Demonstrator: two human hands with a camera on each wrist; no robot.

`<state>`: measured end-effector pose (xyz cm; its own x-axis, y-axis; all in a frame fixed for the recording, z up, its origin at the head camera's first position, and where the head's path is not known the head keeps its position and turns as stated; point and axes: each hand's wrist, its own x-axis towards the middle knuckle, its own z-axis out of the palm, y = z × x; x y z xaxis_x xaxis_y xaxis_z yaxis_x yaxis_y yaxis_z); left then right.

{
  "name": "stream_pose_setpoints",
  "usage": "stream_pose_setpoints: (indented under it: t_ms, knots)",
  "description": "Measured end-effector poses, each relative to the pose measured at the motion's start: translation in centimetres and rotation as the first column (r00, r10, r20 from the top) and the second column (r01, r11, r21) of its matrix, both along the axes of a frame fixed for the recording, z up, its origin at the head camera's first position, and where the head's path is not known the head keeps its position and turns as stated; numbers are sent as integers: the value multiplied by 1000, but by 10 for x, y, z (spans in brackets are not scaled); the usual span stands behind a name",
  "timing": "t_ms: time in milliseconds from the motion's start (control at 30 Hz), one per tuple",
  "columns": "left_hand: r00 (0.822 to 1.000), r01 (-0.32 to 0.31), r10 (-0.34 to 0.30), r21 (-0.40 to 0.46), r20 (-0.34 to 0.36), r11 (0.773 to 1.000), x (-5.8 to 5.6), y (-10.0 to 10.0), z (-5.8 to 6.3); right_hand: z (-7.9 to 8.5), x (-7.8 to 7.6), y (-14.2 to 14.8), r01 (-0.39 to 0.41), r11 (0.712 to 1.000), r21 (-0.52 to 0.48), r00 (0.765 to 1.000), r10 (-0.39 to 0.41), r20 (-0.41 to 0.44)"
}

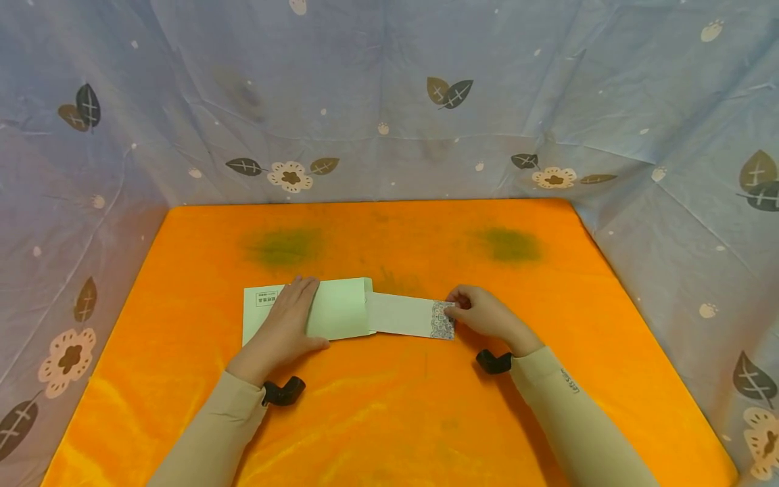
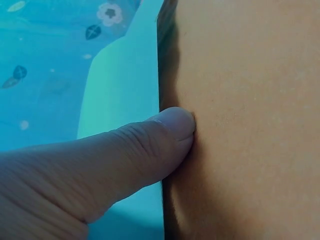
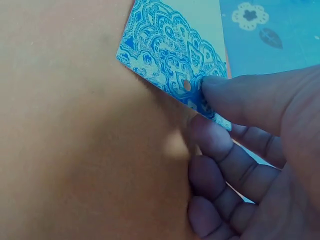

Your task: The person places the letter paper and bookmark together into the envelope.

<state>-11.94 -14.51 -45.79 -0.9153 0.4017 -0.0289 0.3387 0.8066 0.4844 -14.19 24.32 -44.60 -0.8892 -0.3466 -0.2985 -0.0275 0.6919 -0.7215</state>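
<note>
A pale green envelope (image 1: 341,308) with a small printed label (image 1: 266,298) lies on the orange cloth. My left hand (image 1: 289,323) rests across it, fingers stretched over its far edge. In the left wrist view, the thumb (image 2: 165,125) reaches just past the near edge. A white bookmark (image 1: 402,314) sticks out of the envelope's right end; its other end is hidden inside. Blue lace-like ornament and a small punched hole (image 3: 187,85) mark the outer end. There my right hand (image 1: 485,314) pinches a corner between thumb and forefinger, the other fingers curled below.
Orange cloth (image 1: 377,419) covers the table, with two dark greenish patches toward the back. Grey-blue curtains (image 1: 389,81) with flowers and leaves enclose the back and both sides. Black camera mounts sit at both wrists.
</note>
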Motion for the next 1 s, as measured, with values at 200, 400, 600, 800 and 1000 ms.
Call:
stream_pose_setpoints:
  t_ms: [200, 400, 600, 800, 1000]
  knots:
    - [1000, -6, 6, 4, 5, 1000, 0, -1, -1, 0, -1, 1, 13, 998, -64, 1000, -13, 7]
    - [1000, -14, 14, 6, 8, 1000, 0, -1, -1, 0, -3, 1, 30, 995, -93, 999, -31, -10]
    - [1000, -17, 17, 0, 2, 1000, -1, -1, -1, 1, -4, -3, 44, 994, -95, 997, -49, -53]
    - [1000, -9, 9, -4, -1, 1000, -2, -1, -2, 3, -4, -9, 42, 995, -87, 995, -50, -85]
    - [1000, -2, 2, 1, -16, 1000, -2, 0, -2, 3, -6, -15, 30, 997, -75, 994, -37, -100]
